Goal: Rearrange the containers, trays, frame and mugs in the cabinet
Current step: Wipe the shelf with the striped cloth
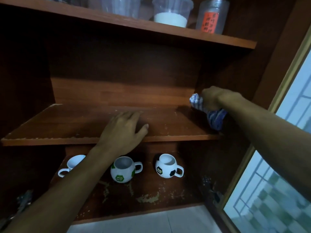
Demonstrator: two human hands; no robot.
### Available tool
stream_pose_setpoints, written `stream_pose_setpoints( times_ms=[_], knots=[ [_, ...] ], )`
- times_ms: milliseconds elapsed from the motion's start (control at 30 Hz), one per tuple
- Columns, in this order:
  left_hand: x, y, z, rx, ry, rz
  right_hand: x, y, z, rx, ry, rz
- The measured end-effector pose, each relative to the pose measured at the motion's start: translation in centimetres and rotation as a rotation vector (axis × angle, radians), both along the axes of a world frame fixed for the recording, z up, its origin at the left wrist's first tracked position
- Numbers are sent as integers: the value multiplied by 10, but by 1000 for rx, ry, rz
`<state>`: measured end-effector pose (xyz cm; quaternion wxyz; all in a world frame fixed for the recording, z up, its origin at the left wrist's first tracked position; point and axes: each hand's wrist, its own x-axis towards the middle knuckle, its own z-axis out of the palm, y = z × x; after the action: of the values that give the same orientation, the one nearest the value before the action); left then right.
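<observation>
I face a dark wooden cabinet. My left hand point(123, 128) lies flat, fingers spread, on the bare middle shelf point(67, 128). My right hand point(212, 98) is closed around a blue-and-white striped cloth point(215, 118), pressed into the shelf's back right corner. On the lower shelf point(151, 195) stand three mugs: a white one point(72, 163) partly hidden behind my left forearm, a football mug with green patches point(122, 170), and a football mug with black patches point(168, 167). Clear plastic containers sit on the top shelf: one holding white powder point(171, 12), one with an orange label point(212, 15).
The cabinet's glass door point(269, 190) hangs open at the right, its frame close to my right forearm. The lower shelf surface is worn and flaking. A metal hinge point(210, 187) shows at the lower right. Pale floor tiles point(151, 222) lie below.
</observation>
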<state>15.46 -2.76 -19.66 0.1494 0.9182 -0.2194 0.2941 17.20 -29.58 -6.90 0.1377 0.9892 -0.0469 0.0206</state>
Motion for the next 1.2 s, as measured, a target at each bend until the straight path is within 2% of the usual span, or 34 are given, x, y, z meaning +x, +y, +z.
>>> stream_pose_setpoints(
  times_ms=[67,167,433,600,1000,1200],
  knots=[
    [-1,1,1,-12,2,9,6,2,-17,2,81,-43],
    [-3,7,1,-8,-3,41,8,18,-34,61,86,-14],
    [-18,29,-12,-4,-27,162,-14,77,-48,304,19,421],
    [-32,32,-17,7,-67,181,-47,87,-45,495,91,539],
    [-63,34,-33,12,-80,112,-87,73,-58,706,173,559],
    [-81,30,-46,0,-101,105,-101,56,-83,933,171,497]
  ],
)
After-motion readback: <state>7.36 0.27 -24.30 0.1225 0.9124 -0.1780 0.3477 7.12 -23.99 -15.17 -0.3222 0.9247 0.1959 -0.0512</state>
